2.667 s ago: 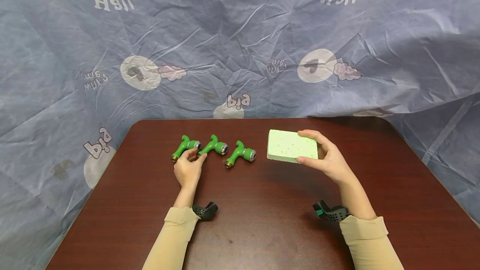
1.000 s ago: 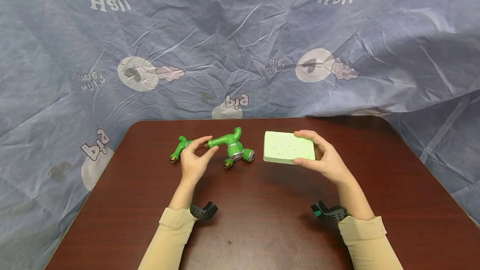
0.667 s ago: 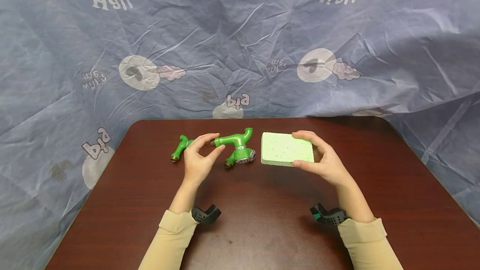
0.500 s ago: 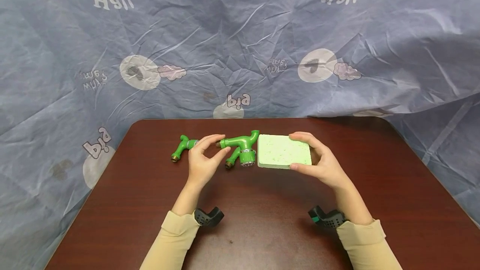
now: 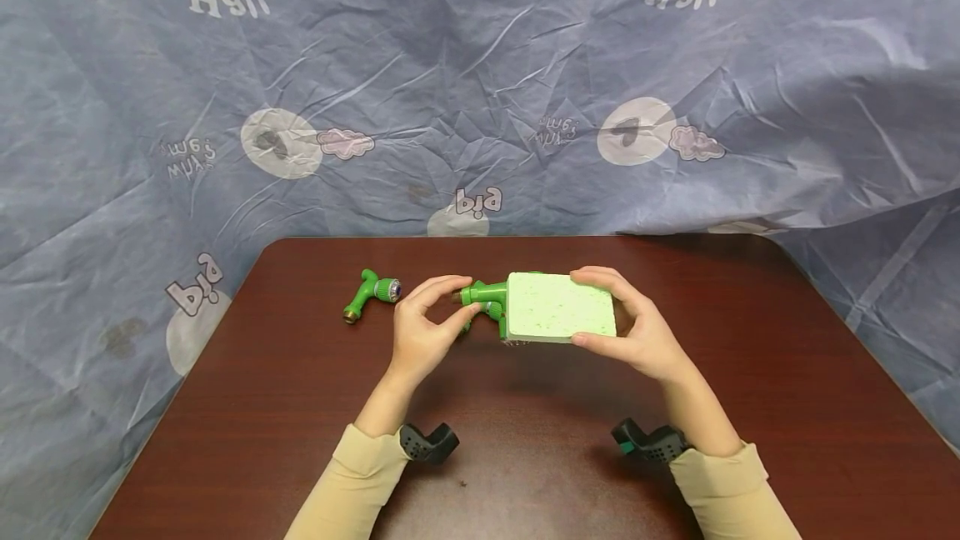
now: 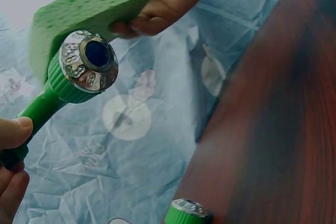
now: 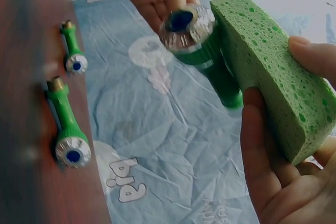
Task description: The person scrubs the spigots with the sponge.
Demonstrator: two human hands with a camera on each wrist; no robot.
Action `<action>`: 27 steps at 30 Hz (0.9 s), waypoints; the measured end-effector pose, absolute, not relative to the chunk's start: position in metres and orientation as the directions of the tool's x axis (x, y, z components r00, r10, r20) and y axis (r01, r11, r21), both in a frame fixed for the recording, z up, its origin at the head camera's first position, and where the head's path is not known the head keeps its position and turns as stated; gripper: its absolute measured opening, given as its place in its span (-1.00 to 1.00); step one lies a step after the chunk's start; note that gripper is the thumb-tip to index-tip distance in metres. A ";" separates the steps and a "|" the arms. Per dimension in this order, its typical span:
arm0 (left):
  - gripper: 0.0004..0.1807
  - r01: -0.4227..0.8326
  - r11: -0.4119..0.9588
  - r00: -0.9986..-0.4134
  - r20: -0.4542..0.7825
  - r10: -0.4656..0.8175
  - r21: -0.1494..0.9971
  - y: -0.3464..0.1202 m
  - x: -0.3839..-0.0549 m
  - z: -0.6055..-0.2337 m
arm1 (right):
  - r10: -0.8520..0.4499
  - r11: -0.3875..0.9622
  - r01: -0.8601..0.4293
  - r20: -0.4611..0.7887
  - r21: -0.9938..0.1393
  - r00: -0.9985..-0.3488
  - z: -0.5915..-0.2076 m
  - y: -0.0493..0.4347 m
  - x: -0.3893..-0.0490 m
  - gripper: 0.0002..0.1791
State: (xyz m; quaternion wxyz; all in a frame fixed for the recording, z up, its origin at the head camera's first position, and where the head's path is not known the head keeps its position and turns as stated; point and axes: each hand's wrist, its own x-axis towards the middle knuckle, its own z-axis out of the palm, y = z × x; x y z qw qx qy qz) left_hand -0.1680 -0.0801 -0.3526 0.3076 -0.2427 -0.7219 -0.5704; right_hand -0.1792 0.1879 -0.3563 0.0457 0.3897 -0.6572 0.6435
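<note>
My left hand [image 5: 423, 330] pinches the threaded end of a green faucet [image 5: 486, 294] between thumb and fingers, above the table. My right hand [image 5: 641, 327] grips a light green sponge [image 5: 561, 308] by its right end. From the head view, the sponge covers the faucet's spout and most of its knob. In the left wrist view the silver-faced knob [image 6: 79, 69] lies right against the sponge's side, or very close to it. Seen from the right wrist, the sponge [image 7: 278, 72] has its broad face alongside the faucet [image 7: 207, 51].
Two more green faucets lie on the dark red-brown table [image 5: 525, 457]. One faucet [image 5: 369, 294] is at the left; the other [image 7: 67, 119] is partly hidden behind the held one in the head view. A blue printed cloth [image 5: 480, 107] hangs behind the table.
My left hand has picked the middle faucet up from the table and carried it right. My right hand has brought the sponge left and slightly lower, in front of the faucet.
</note>
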 end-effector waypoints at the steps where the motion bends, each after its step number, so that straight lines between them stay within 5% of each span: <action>1: -0.68 0.700 0.231 -0.693 0.721 -0.009 0.676 -0.081 -0.168 -0.352 | -0.444 -0.137 -0.573 0.567 -0.808 -0.694 -0.356 0.189 -0.179 -0.25; 27: -0.68 0.730 0.177 -0.674 0.738 0.031 0.660 -0.067 -0.162 -0.354 | -0.479 -0.097 -0.667 0.623 -0.738 -0.619 -0.350 0.179 -0.173 -0.24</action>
